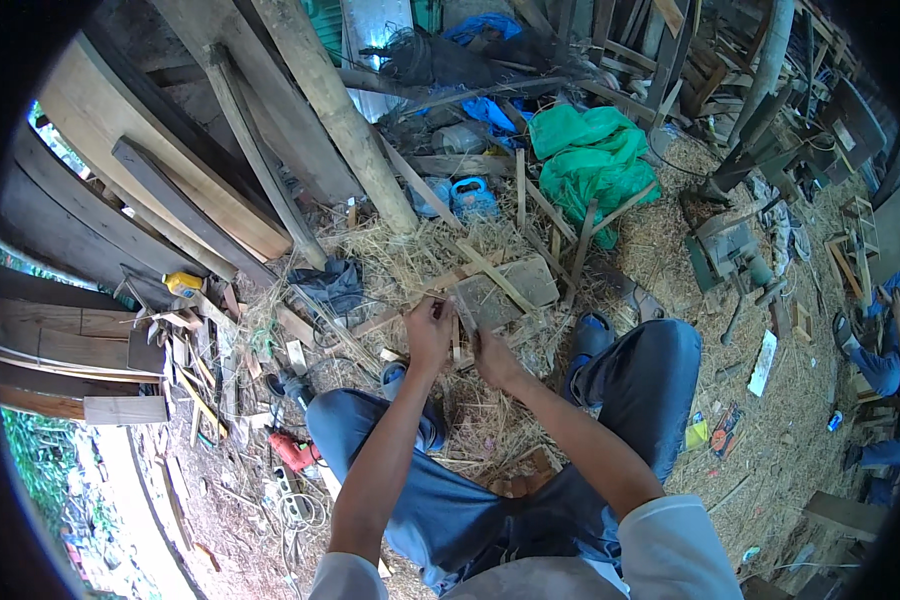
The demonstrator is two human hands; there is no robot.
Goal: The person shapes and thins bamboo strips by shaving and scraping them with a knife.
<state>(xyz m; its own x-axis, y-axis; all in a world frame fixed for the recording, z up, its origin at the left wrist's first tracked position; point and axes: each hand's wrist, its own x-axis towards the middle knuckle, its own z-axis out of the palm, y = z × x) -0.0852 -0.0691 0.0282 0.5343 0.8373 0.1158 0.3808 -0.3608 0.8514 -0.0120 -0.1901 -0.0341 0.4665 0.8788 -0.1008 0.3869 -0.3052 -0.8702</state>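
Observation:
In the middle of the view, my left hand point(428, 330) is closed in a grip near the upper end of a thin pale strip point(464, 315). My right hand point(492, 356) is closed at the strip's lower end, a little to the right and nearer my body. Just beyond them lies a greyish wooden board point(525, 282) with a narrow light slat point(495, 270) across it, on straw and shavings between my sandalled feet. Exactly what is inside my fingers is too small to make out.
Leaning planks point(150, 190), a pole point(370, 170), green sacking point(590, 150) and blue jugs point(475, 200) surround me. A red power tool point(290, 450) with cords lies left, a yellow bottle point(183, 284) behind it. A machine point(730, 250) stands right; other people point(880, 360) sit at the far right.

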